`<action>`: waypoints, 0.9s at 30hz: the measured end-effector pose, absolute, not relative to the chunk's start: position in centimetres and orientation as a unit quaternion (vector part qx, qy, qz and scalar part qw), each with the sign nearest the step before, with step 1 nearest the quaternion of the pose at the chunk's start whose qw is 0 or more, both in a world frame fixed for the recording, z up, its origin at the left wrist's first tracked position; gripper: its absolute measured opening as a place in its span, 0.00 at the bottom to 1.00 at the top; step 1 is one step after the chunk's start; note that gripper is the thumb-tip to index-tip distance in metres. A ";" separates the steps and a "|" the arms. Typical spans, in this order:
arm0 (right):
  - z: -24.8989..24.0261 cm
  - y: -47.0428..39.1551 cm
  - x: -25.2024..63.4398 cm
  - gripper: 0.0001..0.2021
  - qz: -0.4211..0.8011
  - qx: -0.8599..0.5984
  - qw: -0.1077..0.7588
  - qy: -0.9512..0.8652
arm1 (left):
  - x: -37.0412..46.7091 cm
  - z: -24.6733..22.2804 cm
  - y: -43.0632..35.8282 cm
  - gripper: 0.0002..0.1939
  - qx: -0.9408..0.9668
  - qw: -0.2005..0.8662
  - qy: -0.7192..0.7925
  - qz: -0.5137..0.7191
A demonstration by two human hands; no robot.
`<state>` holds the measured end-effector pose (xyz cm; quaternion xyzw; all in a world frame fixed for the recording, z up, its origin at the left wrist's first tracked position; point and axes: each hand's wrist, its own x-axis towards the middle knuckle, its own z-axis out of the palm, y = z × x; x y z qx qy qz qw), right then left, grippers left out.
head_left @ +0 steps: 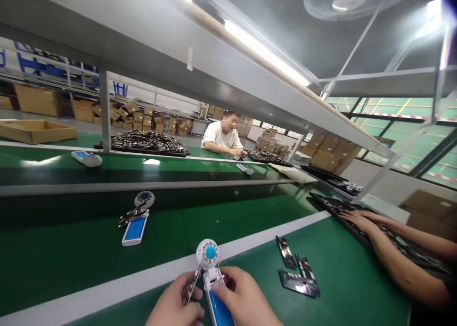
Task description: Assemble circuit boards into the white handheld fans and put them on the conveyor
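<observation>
At the bottom centre, my right hand (246,295) grips a small white handheld fan (207,253) by its body, thumb on the blue handle. The fan's round head with a blue hub points away from me. My left hand (178,300) is closed on a thin dark circuit board (193,286), which stands on edge beside the fan's neck. Just right of my hands lie several loose dark boards (299,284) on the green work surface.
Another white and blue fan (135,230) with a board across it lies on the green belt (185,221). At right, a co-worker's hands (360,221) rest over a black tray (330,203). Across the line sits a person (218,136) by piles of boards (150,140).
</observation>
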<state>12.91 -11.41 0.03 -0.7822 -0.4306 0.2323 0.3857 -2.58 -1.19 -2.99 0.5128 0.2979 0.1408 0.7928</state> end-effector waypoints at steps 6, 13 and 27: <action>-1.4 -10.3 13.6 0.08 0.195 -0.773 0.459 -0.391 | -2.4 -0.8 -1.2 0.35 0.547 0.775 0.302 0.096; -1.4 -10.5 12.4 0.06 0.179 -0.714 0.496 -0.460 | -3.0 -1.0 -0.5 0.28 0.629 0.710 0.302 0.096; -0.9 -10.6 11.4 0.09 0.162 -0.704 0.495 -0.483 | -2.9 0.7 -0.6 0.20 0.741 0.595 0.293 0.102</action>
